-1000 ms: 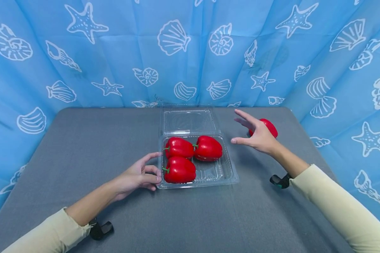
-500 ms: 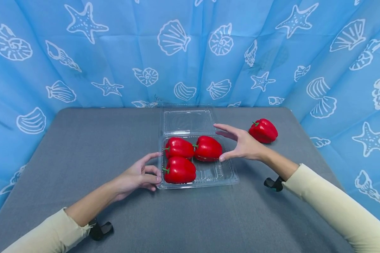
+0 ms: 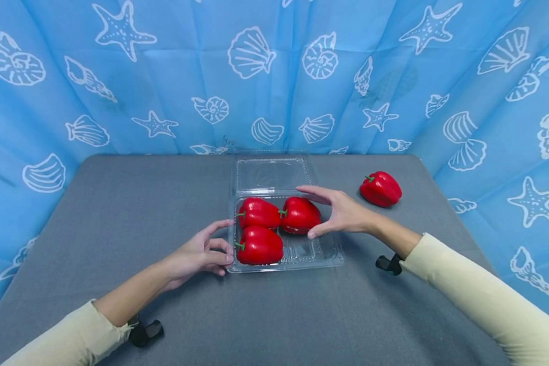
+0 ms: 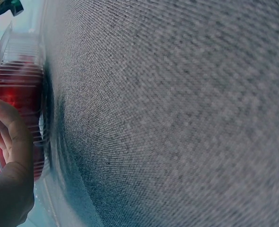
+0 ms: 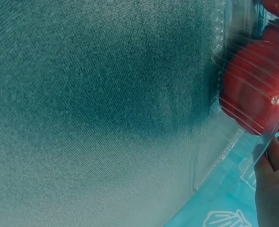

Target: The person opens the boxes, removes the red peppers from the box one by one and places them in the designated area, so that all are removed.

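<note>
My loose-fingered left hand (image 3: 196, 262) touched the left edge of the clear container (image 3: 297, 266), likely thin and flexible. My right hand (image 3: 343, 211), fingers spread, curved around the red pepper (image 3: 298, 217) inside: probably light, firm, slick, best cupped by its sides. A separate pepper (image 3: 381, 189) lay beyond.

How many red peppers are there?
4. The clear container holds a back left pepper, a front left pepper and a back right pepper. A lone pepper lies outside it, on the gray table.
</note>
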`<state>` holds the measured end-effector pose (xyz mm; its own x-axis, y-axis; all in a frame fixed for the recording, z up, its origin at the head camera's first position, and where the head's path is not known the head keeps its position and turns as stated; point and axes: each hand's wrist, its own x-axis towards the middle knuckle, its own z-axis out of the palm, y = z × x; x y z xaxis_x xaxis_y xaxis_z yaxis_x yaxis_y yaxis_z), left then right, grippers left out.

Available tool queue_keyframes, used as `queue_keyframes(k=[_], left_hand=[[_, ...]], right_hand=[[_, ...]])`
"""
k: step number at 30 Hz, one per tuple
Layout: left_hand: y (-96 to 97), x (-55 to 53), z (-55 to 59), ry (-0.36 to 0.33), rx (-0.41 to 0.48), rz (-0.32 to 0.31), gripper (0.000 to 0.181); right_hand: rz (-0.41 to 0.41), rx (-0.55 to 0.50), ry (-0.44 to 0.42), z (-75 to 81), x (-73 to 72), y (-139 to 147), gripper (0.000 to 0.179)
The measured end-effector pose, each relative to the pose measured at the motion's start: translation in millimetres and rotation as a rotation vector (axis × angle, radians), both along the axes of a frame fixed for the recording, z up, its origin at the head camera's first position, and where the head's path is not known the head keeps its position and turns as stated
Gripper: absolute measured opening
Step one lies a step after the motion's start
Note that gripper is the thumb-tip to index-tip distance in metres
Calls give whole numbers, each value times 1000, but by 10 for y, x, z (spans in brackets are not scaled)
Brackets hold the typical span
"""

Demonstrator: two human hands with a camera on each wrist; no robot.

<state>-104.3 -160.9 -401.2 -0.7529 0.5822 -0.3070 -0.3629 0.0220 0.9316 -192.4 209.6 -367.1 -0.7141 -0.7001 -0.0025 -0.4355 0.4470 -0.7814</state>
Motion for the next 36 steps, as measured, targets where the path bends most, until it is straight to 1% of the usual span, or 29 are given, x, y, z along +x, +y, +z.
queue_keyframes(k=[4,10,17,24,36], left_hand=[[-5,-2,1,-4,1,-4,79],[-10,0,-2,-12,3,-2,81],[-5,-1,-4,-10,-3,2,81],[2,-7,-5,-2,-6,3,80],[13,-15,19,-9,-16,5,80]], right_hand=[[19,2,-1,1,-4,-16,92],[39,43,-14,52,-27,-39,93],[58,80,-4,77,-39,-68,87],[83,112,8,94,-42,-102,85],[77,200,9,167,-35,-137,81]])
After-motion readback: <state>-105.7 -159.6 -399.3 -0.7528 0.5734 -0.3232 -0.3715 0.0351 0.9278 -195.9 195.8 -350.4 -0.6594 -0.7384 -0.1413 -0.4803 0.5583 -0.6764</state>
